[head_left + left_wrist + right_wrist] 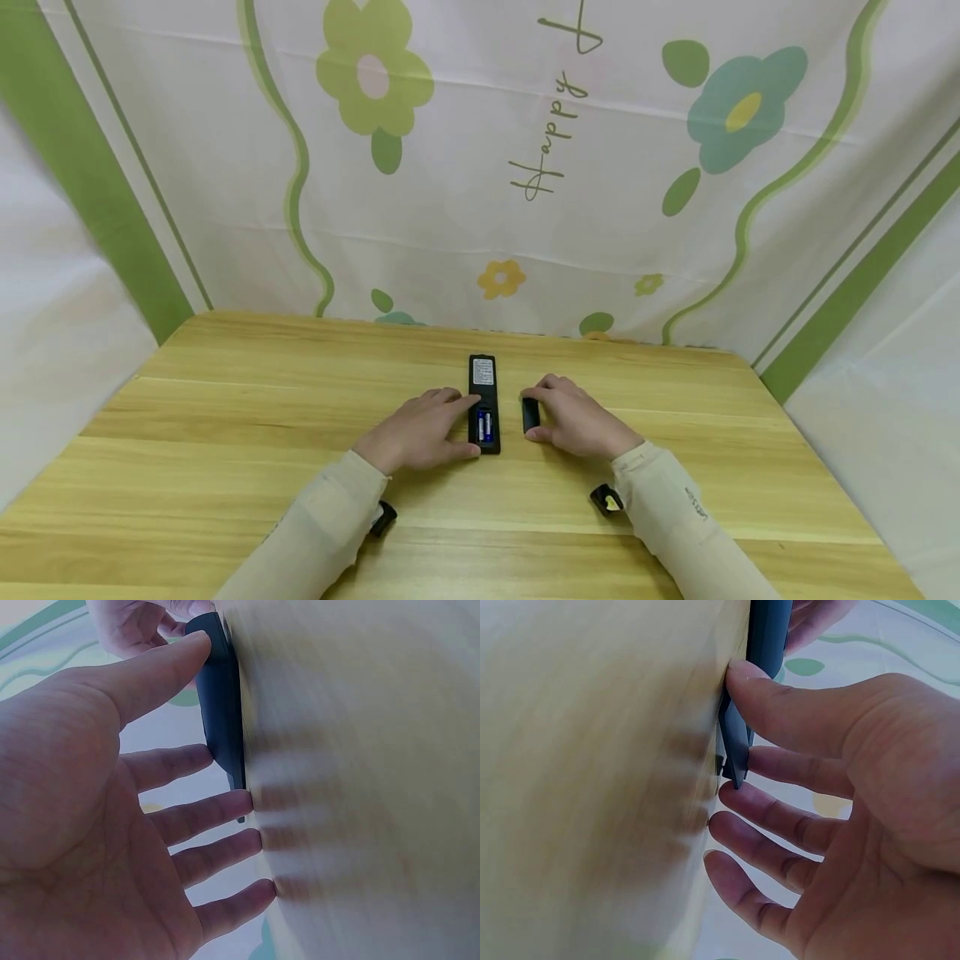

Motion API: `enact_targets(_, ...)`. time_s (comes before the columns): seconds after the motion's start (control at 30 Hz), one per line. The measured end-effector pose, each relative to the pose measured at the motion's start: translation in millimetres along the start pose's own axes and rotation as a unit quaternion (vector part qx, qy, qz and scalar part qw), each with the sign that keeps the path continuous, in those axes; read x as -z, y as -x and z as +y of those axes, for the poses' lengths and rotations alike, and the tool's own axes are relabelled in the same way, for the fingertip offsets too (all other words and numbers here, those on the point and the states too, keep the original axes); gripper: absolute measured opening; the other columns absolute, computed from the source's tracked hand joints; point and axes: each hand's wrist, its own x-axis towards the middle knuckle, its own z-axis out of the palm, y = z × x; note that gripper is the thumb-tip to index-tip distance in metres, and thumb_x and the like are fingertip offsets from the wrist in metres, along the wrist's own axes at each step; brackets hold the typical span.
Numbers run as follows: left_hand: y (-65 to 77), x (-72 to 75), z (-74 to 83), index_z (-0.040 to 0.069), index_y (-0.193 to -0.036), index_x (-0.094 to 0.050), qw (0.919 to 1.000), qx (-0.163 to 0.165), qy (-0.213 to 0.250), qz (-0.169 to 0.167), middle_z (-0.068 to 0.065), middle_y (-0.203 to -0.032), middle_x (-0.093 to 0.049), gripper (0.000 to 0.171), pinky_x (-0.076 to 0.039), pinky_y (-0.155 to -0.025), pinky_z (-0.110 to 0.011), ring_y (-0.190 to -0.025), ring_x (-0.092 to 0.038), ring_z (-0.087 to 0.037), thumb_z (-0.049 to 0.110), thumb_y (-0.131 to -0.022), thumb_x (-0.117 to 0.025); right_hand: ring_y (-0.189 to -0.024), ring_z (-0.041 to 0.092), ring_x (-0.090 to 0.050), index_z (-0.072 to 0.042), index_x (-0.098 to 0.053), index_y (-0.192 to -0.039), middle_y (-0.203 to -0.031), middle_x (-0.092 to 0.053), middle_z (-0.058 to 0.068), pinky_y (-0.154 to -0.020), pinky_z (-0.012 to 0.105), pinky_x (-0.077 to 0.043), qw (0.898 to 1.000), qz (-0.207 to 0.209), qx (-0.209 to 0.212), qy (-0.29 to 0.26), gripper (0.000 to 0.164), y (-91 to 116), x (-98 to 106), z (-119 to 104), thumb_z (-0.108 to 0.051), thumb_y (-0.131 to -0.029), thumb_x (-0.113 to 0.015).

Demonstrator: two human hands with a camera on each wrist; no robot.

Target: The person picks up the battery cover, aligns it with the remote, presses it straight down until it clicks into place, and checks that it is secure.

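A black remote control (491, 397) lies back side up on the wooden table, its battery compartment uncovered. Two blue-and-white batteries (485, 426) sit side by side in it. My left hand (416, 429) rests against the remote's left side, thumb at the near end and index finger farther up; in the left wrist view its fingers are straight along the remote (221, 712). To the right, my right hand (579, 421) pinches the black battery cover (531, 415) between thumb and index finger. In the right wrist view the cover (736, 739) stands slightly tilted, close to the tabletop.
The wooden table (247, 417) ends at a patterned cloth (450, 208) hanging behind it. White cloth sides flank it left and right. A dark wrist device (384, 518) shows under the left sleeve, another (604, 499) by the right sleeve.
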Motion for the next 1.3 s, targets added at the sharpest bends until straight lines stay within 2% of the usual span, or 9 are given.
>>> enact_targets(0.33,0.6,0.3,1.0,0.015,-0.145,-0.037,1.0,0.002,0.001,0.004,-0.015,-0.142,-0.039,0.072,-0.029,-0.105,-0.053,-0.132,-0.034,-0.033,0.052,-0.087,-0.059,-0.089,0.012,-0.048,-0.013,-0.057,-0.127,-0.108,-0.052,0.0,-0.079,0.031,-0.045,1.0,0.025,-0.005,-0.009,0.057,0.1,-1.0,-0.5,-0.032,-0.077,-0.077)
enact_targets(0.5,0.4,-0.1,1.1,0.015,-0.145,-0.037,1.0,0.002,0.0,0.003,-0.015,-0.142,-0.039,0.072,-0.029,-0.105,-0.053,-0.131,-0.034,-0.033,0.052,-0.087,-0.059,-0.084,0.012,-0.048,-0.012,-0.061,-0.121,-0.103,-0.052,-0.001,-0.075,0.03,-0.045,0.999,0.046,-0.005,-0.009,0.055,1.0,-0.6,-0.6,-0.033,-0.073,-0.08)
enact_targets(0.87,0.7,-1.3,0.4,0.015,-0.144,-0.038,1.0,0.005,0.001,0.004,-0.015,-0.143,-0.039,0.072,-0.03,-0.105,-0.053,-0.132,-0.034,-0.034,0.053,-0.086,-0.059,-0.08,0.012,-0.048,-0.018,-0.065,-0.116,-0.095,-0.053,-0.005,-0.069,0.031,-0.042,0.998,0.061,-0.014,0.006,0.056,0.0,-0.1,-0.6,-0.039,-0.068,-0.082)
enact_targets(0.97,0.6,-1.6,-0.1,0.015,-0.144,-0.038,1.0,0.005,-0.003,0.005,-0.015,-0.143,-0.039,0.072,-0.03,-0.105,-0.053,-0.132,-0.034,-0.033,0.053,-0.086,-0.059,-0.083,0.013,-0.051,-0.019,-0.065,-0.115,-0.094,-0.053,-0.006,-0.071,0.031,-0.044,0.998,0.064,-0.015,0.0,0.053,-0.4,0.4,0.0,-0.037,-0.069,-0.082)
enact_targets(1.3,0.7,-0.8,-0.1,0.014,-0.144,-0.038,1.0,0.002,-0.004,0.003,-0.016,-0.142,-0.04,0.072,-0.03,-0.105,-0.053,-0.132,-0.034,-0.034,0.053,-0.087,-0.058,-0.081,0.011,-0.054,-0.021,-0.069,-0.106,-0.087,-0.057,-0.008,-0.07,0.029,-0.046,0.995,0.094,0.011,-0.027,0.026,-0.3,6.3,1.1,-0.021,-0.081,-0.074)
